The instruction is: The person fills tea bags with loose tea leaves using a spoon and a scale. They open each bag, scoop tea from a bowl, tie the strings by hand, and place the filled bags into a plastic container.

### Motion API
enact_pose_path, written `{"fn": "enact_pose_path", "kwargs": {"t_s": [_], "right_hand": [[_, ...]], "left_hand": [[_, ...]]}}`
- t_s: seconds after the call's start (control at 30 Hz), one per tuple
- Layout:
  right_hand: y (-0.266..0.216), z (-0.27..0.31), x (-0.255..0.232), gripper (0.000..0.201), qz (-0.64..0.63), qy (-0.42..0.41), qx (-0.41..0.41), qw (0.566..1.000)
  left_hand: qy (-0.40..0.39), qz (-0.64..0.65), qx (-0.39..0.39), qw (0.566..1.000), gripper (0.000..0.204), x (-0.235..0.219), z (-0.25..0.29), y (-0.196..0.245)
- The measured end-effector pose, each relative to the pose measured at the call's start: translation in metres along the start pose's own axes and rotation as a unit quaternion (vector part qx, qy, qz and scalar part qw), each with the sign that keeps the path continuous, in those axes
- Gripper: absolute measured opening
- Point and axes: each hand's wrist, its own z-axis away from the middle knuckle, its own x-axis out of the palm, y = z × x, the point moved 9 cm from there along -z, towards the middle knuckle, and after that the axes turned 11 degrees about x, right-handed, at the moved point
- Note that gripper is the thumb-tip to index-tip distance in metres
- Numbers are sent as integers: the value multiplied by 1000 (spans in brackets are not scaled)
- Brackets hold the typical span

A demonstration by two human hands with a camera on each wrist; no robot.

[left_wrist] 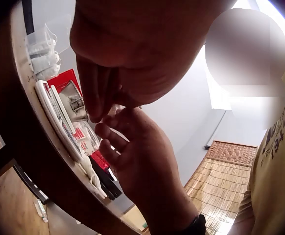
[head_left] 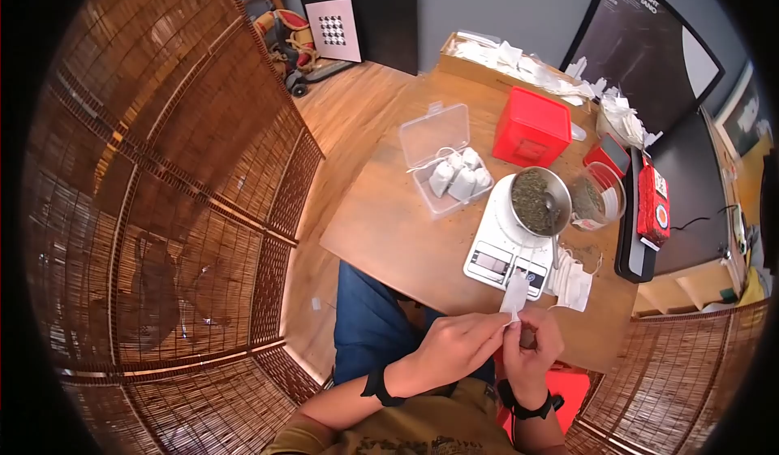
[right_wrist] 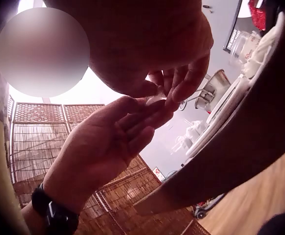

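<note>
In the head view, my left hand point(head_left: 464, 345) and right hand point(head_left: 532, 351) meet in front of the table edge. Between their fingertips they pinch the top of a small white tea bag point(head_left: 514, 296), which overlaps the front of a white kitchen scale point(head_left: 480, 252). On the scale sits a metal bowl of dried green leaves point(head_left: 529, 202) with a spoon point(head_left: 553, 204) in it. Flat white drawstring bags point(head_left: 573, 284) lie to the right of the scale. In both wrist views the fingers mostly hide the pinched bag.
An open clear plastic box point(head_left: 438, 205) holds several filled white bags point(head_left: 462, 184). Behind the scale stands a red box point(head_left: 532, 126); a clear tub point(head_left: 598, 199) with leaves is at the right. A red packet point(head_left: 653, 203) lies beyond it. Woven screens point(head_left: 187, 179) flank the table point(head_left: 381, 244).
</note>
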Motion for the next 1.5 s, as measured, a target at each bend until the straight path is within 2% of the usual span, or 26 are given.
{"fn": "enact_pose_path", "kwargs": {"t_s": [0.17, 0.37, 0.43, 0.47, 0.5, 0.57, 0.6, 0.63, 0.7, 0.73, 0.83, 0.87, 0.9, 0.97, 1.1, 1.13, 1.23, 1.37, 1.5], "right_hand": [[-34, 5, 7, 20, 43, 45, -10, 998], [-62, 18, -3, 19, 83, 86, -5, 993], [-71, 19, -10, 17, 89, 99, 3, 991], [-70, 19, -12, 16, 83, 88, 24, 992], [-67, 19, -13, 14, 75, 76, 47, 993], [-64, 18, -18, 12, 74, 85, 46, 993], [-55, 17, -18, 12, 29, 78, 91, 992], [-46, 16, -17, 12, -18, 70, 133, 989], [-46, 10, -22, 11, -15, 84, 128, 988], [-42, 7, -21, 10, -21, 74, 140, 987], [-32, -3, -18, 9, -38, 48, 172, 983], [-26, -8, -15, 9, -46, 30, 191, 980], [-24, -13, -14, 9, -49, 31, 193, 980], [-28, -20, -10, 9, -15, 25, 173, 985], [-19, -33, -4, 10, -46, 12, 182, 982], [-18, -37, -4, 9, -52, 7, 179, 982], [-14, -46, -4, 9, -61, -3, 180, 982], [-11, -58, 0, 8, -80, -27, 181, 980], [-14, -67, -1, 11, -79, -48, 182, 979]], "left_hand": [[3, -21, 35, 999, 26, -19, 4, 5], [5, 28, 19, 999, 27, -21, 11, 9], [49, 62, -22, 997, 25, -27, 15, 4], [41, 84, -54, 994, 21, -27, 16, 2], [36, 95, -49, 994, 21, -26, 16, 2], [48, 234, -152, 959, 17, -19, 23, -16], [44, 261, -184, 947, 19, -17, 25, -21], [37, 264, -180, 947, 19, -18, 24, -21], [75, 317, -261, 909, 21, -17, 27, -35], [71, 317, -257, 910, 21, -16, 23, -35], [216, 264, -203, 918, 25, -43, 15, -36], [220, 179, -169, 944, 32, -51, 10, -36], [217, 177, -169, 945, 32, -53, 8, -37], [137, 79, -41, 987, 36, -57, -9, -4], [80, 133, -32, 987, 31, -32, -26, -14], [64, 132, -63, 987, 25, -27, -26, -22], [41, 136, -61, 988, 20, -18, -33, -33], [27, 116, -45, 992, 16, -12, -44, -41], [44, 160, -75, 983, 12, -12, -49, -50]]}}
